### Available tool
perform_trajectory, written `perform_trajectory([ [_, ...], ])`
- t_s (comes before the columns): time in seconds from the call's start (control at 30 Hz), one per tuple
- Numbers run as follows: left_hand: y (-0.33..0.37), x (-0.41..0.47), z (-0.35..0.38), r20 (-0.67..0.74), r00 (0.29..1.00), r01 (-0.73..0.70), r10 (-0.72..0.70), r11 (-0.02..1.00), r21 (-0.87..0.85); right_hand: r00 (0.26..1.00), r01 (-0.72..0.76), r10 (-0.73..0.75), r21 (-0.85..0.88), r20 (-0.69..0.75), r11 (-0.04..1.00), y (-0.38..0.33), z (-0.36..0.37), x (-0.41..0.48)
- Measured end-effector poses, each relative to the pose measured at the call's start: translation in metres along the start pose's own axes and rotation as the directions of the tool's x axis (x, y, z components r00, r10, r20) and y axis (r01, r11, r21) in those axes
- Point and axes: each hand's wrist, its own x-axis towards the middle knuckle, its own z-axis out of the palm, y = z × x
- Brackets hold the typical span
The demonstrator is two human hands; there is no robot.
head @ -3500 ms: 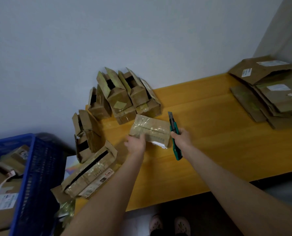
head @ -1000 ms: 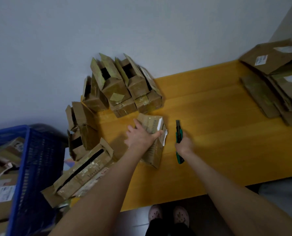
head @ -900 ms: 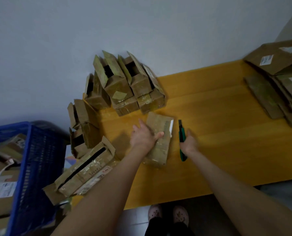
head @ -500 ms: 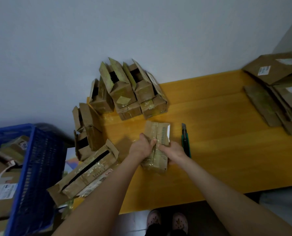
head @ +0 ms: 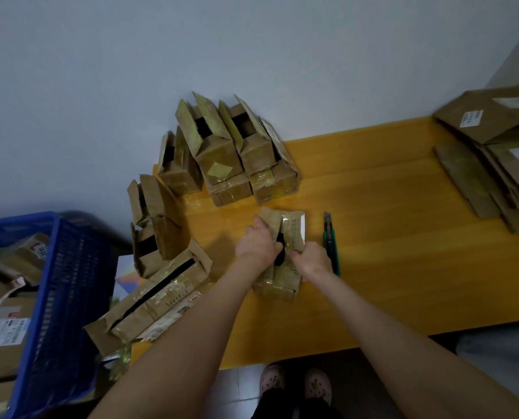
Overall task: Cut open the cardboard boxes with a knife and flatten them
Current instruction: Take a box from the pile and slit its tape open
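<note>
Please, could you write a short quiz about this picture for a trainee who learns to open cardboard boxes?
1. True or false: the utility knife lies on the table, right of the taped box, in no hand.
2. Choose: the left hand and the right hand both grip A) the taped box, B) the utility knife, C) nothing.
3. Fill in: the flattened cardboard is stacked at the table's ___ end.
Key: 1 true; 2 A; 3 right.
</note>
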Motion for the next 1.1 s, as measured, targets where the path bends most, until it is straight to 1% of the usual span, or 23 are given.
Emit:
perform_trajectory([
  [0.2, -0.017, 0.000, -0.019, 0.092, 0.985, -0.134, 0.143, 0.986, -0.095, 0.996, -0.020, 0.008, 0.125, 0.092, 0.992, 0.005, -0.007, 0.000],
  [0.33, -0.021, -0.009, -0.025, 0.103, 0.976, -0.170, 0.194, 0.964, -0.202, 0.987, -0.060, 0.017, 0.263, 0.162, 0.963, 0.007, -0.014, -0.003],
  [0.4, -0.022, -0.014, -0.026, 0.105, 0.975, -0.166, 0.199, 0.952, -0.258, 0.985, -0.085, 0.036, 0.295, 0.168, 0.952, 0.007, -0.014, -0.005],
  [0.53, -0.028, -0.019, -0.024, 0.155, 0.971, -0.110, 0.182, 0.917, -0.383, 0.984, -0.095, 0.037, 0.333, 0.174, 0.938, 0.008, -0.014, -0.009],
  [0.6, -0.031, -0.018, -0.021, 0.144, 0.977, -0.081, 0.158, 0.897, -0.434, 0.985, -0.096, 0.040, 0.345, 0.167, 0.934, 0.009, -0.014, -0.011],
  [0.67, -0.029, -0.020, -0.017, 0.098, 0.988, -0.062, 0.117, 0.895, -0.443, 0.989, -0.088, 0.044, 0.317, 0.143, 0.944, 0.008, -0.011, -0.012],
  [0.73, -0.023, -0.026, -0.009, 0.042, 0.997, -0.048, 0.072, 0.914, -0.404, 0.995, -0.056, 0.037, 0.222, 0.089, 0.973, 0.004, -0.008, -0.015],
  [0.77, -0.019, -0.030, -0.004, 0.044, 0.998, -0.031, 0.049, 0.938, -0.346, 0.998, -0.045, 0.037, 0.168, 0.054, 0.985, 0.002, -0.007, -0.016],
  [0.83, -0.011, -0.039, 0.007, 0.071, 0.997, 0.009, 0.000, 0.993, -0.120, 0.999, -0.044, 0.045, 0.102, -0.004, 0.994, 0.001, -0.004, -0.018],
  [0.87, -0.008, -0.043, 0.011, 0.067, 0.997, 0.031, -0.030, 0.999, -0.017, 0.998, -0.049, 0.051, 0.084, -0.022, 0.995, 0.001, -0.003, -0.019],
  [0.93, -0.005, -0.047, 0.016, 0.046, 0.997, 0.056, -0.062, 0.992, 0.115, 0.998, -0.047, 0.048, 0.023, -0.051, 0.999, 0.001, 0.000, -0.021],
  [1.03, -0.002, -0.044, 0.015, 0.006, 1.000, -0.003, 0.002, 0.981, 0.194, 0.998, -0.024, 0.021, -0.050, -0.059, 0.998, 0.002, 0.000, -0.021],
  [1.1, -0.004, -0.044, 0.008, 0.050, 0.996, -0.078, 0.069, 0.974, 0.212, 0.998, -0.016, 0.013, -0.051, -0.056, 0.999, 0.004, -0.001, -0.019],
])
